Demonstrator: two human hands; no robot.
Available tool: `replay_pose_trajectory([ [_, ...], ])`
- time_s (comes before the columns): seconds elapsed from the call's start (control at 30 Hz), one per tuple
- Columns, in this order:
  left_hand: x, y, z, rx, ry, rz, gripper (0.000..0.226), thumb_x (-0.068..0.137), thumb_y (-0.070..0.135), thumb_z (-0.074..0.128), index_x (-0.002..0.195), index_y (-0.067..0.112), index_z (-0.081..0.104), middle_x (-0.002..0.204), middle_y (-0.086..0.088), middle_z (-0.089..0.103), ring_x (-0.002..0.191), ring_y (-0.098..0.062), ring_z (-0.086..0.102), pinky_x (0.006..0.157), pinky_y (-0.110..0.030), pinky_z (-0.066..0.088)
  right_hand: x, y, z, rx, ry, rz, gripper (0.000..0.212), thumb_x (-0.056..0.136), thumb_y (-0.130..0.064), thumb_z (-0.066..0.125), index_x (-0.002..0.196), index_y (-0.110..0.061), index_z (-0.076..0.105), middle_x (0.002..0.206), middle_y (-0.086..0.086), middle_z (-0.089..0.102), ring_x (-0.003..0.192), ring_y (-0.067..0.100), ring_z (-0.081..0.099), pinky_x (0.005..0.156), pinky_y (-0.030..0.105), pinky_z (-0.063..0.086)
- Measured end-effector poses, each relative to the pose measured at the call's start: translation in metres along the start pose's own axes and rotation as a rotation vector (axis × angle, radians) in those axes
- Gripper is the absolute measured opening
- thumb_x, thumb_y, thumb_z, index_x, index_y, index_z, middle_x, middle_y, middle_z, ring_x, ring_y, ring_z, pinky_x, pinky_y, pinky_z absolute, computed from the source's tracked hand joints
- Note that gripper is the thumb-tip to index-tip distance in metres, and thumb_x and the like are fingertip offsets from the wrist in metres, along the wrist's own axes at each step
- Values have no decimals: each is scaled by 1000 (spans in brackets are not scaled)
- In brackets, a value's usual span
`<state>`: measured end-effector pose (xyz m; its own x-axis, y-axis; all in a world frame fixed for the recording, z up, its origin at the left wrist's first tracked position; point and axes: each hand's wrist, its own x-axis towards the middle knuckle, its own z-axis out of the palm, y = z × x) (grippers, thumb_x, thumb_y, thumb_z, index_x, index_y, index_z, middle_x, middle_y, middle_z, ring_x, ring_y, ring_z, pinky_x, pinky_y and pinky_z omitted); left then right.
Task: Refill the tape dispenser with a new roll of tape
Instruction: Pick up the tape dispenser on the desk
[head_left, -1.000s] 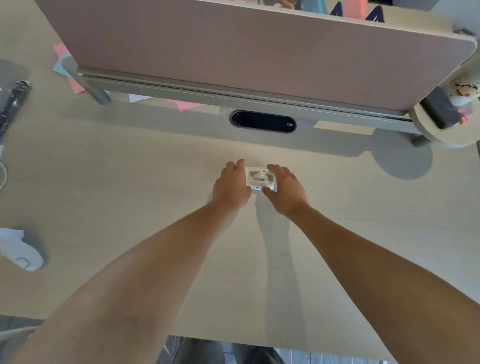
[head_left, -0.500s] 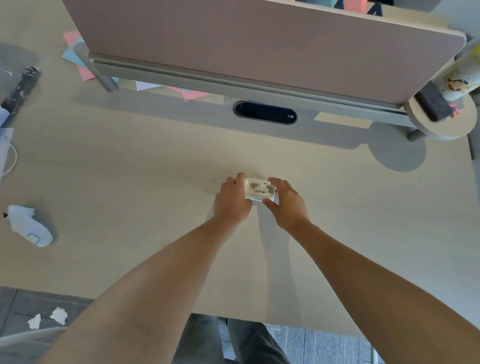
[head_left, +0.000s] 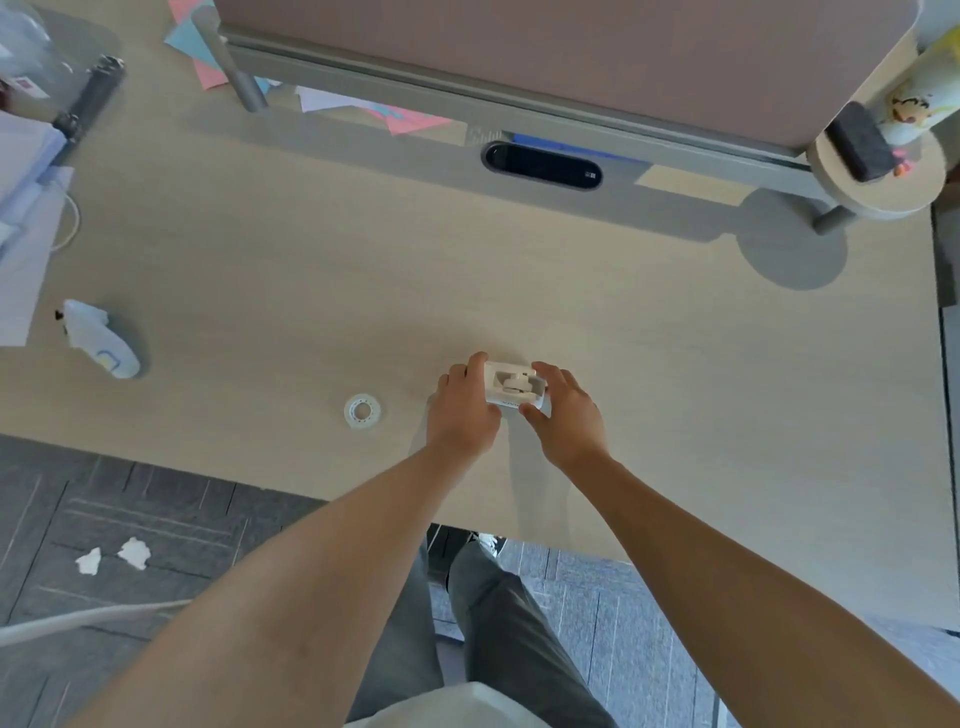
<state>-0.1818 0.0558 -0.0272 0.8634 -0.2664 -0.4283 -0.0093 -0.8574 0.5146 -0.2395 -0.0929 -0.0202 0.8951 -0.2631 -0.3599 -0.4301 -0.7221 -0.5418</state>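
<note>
White plastic, the small tape dispenser (head_left: 514, 389) sits on the pale wood-grain desk (head_left: 311, 270), a little right of the frame's centre, clasped from both sides. At its 9 o'clock the left hand (head_left: 465, 410) wraps its fingers against the dispenser's left wall, thumb tucked at the near edge. At its 3 o'clock the right hand (head_left: 563, 410) pinches the right end, forefinger over the far corner and thumb under the near one. Inside the open top a white spindle hub (head_left: 514, 385) lies across the cradle; whether any tape is wound on it cannot be told.

At 9 o'clock from the dispenser, well apart from the left hand, a clear tape roll (head_left: 362, 411) lies flat on the desk. Farther toward 9 o'clock a white handheld controller (head_left: 101, 345) rests near the desk's left part. At 12 o'clock a dark oval cable grommet (head_left: 543, 167) is set into the desk below a pinkish divider panel (head_left: 545, 57).
</note>
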Motion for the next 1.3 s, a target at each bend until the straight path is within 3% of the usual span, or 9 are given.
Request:
replay_pose_trajectory([
  [0.17,-32,-15,16,-58,78,31,68,90,7,57,154,19,37,141,-11,57,128,-36,52,100,-49,49,-29,9,19,53,29,-14,58,96,-24,71,150,-24,49,144,3,61,125,28,63,93,40,55],
  [0.33,-45,-29,33,-182,191,82,85,91,10,59,165,16,18,145,-8,58,127,-32,52,100,-48,51,-37,17,32,90,90,-42,60,97,-28,72,152,-23,49,145,1,60,134,25,54,97,35,48],
  [0.43,-46,-40,45,-237,286,92,72,90,13,61,157,5,36,144,-10,62,129,-34,55,105,-51,49,-38,25,42,130,133,-82,61,97,-30,71,153,-23,47,145,0,60,131,24,56,95,29,45],
  [0.53,-42,-50,55,-266,373,142,57,92,25,54,146,8,51,138,-6,65,124,-30,57,104,-48,50,-36,34,54,161,188,-108,62,98,-28,71,154,-23,47,143,-2,59,130,22,56,97,27,43],
  [0.8,-35,-67,76,-170,482,266,59,92,27,63,147,10,49,140,-3,62,129,-25,54,109,-41,46,-40,44,91,233,401,-154,66,102,-24,62,161,-29,34,147,-20,47,137,11,48,112,27,39],
  [1.0,-32,-79,85,-165,511,343,64,91,37,61,148,10,47,141,-4,60,131,-25,51,112,-40,44,-39,53,100,159,467,-261,62,105,-23,60,162,-21,37,146,-10,56,131,11,54,106,27,45],
  [1.1,-33,-86,89,-133,534,365,75,92,45,54,156,8,38,142,-6,59,131,-27,48,112,-40,43,-38,61,105,102,491,-320,60,106,-28,57,162,-21,35,145,-6,58,129,15,56,104,29,46],
  [1.23,-44,-94,96,-150,525,480,91,95,37,60,166,22,4,152,-1,51,133,-28,46,110,-38,40,-37,67,114,38,536,-371,61,108,-27,53,164,-23,30,151,-4,55,134,19,55,107,30,43],
  [1.3,-46,-99,101,-53,537,536,84,96,37,57,165,31,9,152,-7,49,132,-32,45,110,-43,41,-39,67,117,8,560,-380,61,108,-25,53,164,-23,29,155,-2,53,137,21,55,108,30,42],
])
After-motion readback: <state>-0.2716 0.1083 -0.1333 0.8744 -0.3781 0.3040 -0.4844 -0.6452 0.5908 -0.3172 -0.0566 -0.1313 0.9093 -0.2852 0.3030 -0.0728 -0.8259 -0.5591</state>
